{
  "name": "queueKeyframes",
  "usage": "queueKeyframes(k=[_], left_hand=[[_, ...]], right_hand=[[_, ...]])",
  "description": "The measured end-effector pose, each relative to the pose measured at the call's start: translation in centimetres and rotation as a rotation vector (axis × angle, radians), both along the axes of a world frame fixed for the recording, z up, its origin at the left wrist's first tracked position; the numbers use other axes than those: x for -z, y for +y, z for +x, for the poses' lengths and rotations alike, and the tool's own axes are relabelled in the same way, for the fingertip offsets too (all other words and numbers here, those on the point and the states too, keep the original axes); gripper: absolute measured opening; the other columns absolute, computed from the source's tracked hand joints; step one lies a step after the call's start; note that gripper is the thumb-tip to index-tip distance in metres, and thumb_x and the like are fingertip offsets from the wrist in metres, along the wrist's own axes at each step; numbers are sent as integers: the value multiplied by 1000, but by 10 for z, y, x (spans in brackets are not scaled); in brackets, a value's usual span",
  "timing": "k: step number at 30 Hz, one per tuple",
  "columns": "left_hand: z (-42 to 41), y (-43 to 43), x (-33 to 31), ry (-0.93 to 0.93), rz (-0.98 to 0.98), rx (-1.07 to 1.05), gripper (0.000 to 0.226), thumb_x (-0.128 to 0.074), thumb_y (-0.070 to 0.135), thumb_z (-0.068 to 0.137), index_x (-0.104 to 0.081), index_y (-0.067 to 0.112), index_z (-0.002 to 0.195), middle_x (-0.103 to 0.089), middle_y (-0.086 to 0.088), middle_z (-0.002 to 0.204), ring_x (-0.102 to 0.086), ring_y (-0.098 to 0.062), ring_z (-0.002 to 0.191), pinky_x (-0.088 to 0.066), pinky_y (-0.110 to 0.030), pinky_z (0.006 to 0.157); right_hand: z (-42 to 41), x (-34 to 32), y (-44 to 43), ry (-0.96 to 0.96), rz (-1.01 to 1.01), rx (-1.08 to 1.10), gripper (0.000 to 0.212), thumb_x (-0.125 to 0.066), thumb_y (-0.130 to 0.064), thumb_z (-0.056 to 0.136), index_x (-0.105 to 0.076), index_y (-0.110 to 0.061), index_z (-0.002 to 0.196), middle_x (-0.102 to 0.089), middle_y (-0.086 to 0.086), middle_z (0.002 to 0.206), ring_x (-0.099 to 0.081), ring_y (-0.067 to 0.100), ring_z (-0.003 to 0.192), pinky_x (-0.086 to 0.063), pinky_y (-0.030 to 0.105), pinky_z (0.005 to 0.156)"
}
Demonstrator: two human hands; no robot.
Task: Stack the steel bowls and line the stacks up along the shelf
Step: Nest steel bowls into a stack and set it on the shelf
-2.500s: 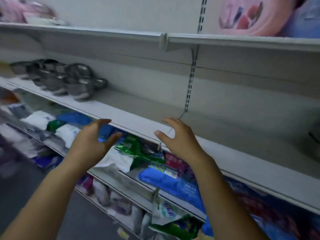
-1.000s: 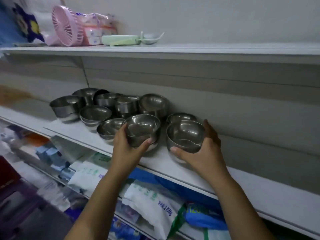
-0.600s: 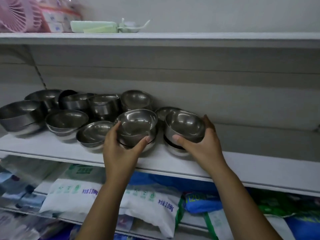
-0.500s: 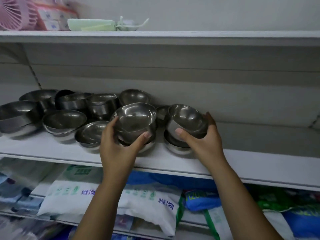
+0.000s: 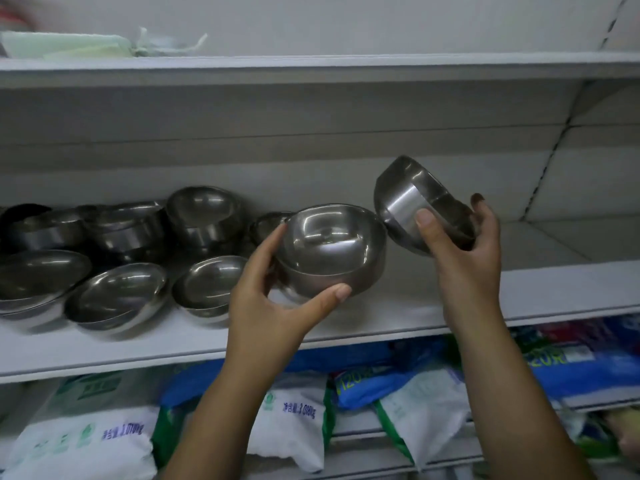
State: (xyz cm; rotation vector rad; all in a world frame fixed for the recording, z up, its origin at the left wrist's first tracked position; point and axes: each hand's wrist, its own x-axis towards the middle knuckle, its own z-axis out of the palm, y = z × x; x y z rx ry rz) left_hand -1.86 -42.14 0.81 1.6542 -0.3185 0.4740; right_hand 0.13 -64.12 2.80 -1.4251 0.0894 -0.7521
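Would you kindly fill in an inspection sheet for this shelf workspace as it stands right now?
Surface: white shelf, bare on its right part.
Job's things: upright bowl held near the shelf's middle; tilted bowl beside it, rim turned to the right; loose bowls crowded on the left, not lined up.
Clutter: nothing seen.
Hands: left hand grips the upright bowl, thumb on its near wall; right hand grips the tilted bowl, thumb on its outer wall.
Cables: nothing seen.
Surroundings: upper shelf with blurred pale green items; bagged goods on the level below.
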Motion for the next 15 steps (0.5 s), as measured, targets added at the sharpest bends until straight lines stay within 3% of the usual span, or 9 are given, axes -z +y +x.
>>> queueKeyframes(k=[4,7,10,12,15], left_hand=[[3,-42,14,80,-40,144,98,-95,45,51,-53,39,140,-66,13,132,-64,-7,121,-52,-36,103],[5,-73,29,166,-52,237,99,-98,43,49,-56,41,138,-68,15,130,-64,-6,121,-52,-36,105],[8,-94,39,202,-38,273,99,-99,37,51,-54,41,140,-65,19,132,-59,5,122,-51,-21,101],[12,-101,43,218,-14,271,102,-97,33,53,-50,39,144,-62,23,131,-58,11,119,-49,-12,97],[23,-103,47,235,31,222,116,-98,43,51,-40,36,152,-56,21,142,-53,8,128,-45,-25,110]], right_hand=[[-17,0,-36,-6,11,99,108,-76,-53,64,-30,-24,157,-50,-21,131,-52,-27,101,-45,-1,81],[-26,0,-58,15,-9,149,107,-75,-55,64,-31,-24,157,-46,-10,145,-52,-9,117,-46,8,94],[-29,1,-74,33,-13,154,106,-76,-54,65,-31,-26,157,-44,-7,151,-49,3,128,-44,20,103],[-27,5,-81,49,-20,122,105,-76,-53,66,-30,-27,157,-44,-8,149,-51,1,124,-44,17,99],[-19,9,-84,62,-33,36,102,-76,-47,67,-31,-27,156,-49,-14,137,-54,-14,109,-46,8,88]])
